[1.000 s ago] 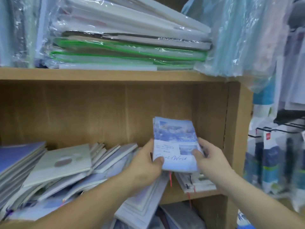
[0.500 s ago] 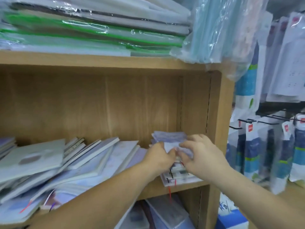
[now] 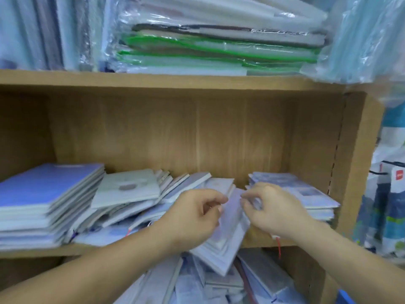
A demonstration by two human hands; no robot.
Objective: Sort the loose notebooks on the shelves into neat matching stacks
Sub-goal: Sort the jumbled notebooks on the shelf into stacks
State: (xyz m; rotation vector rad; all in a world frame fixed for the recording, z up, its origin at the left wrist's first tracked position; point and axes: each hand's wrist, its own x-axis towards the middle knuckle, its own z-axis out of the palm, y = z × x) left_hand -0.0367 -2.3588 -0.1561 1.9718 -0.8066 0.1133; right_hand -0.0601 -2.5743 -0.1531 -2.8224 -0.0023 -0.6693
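Between blue stack (image 3: 48, 187) and right stack (image 3: 311, 194), slumped notebooks (image 3: 131, 191), tilted notebook (image 3: 230, 233) foremost.

Our bare forearms reach in from the lower corners and converge at mid-frame. Our left hand (image 3: 197, 216) and right hand (image 3: 274, 211) sit close together, fingers curled, thumbs against forefingers, each pinching an edge of one tilted notebook (image 3: 230, 233).

Your shelf unit (image 3: 219, 137) is matt board with a wood-grain finish. The blue notebook stack (image 3: 43, 189) and the tilted notebook (image 3: 230, 229) have smooth card covers with a faint sheen. Above, your green-edged folders (image 3: 208, 47) lie in glossy, crinkled clear plastic wrap (image 3: 122, 29).
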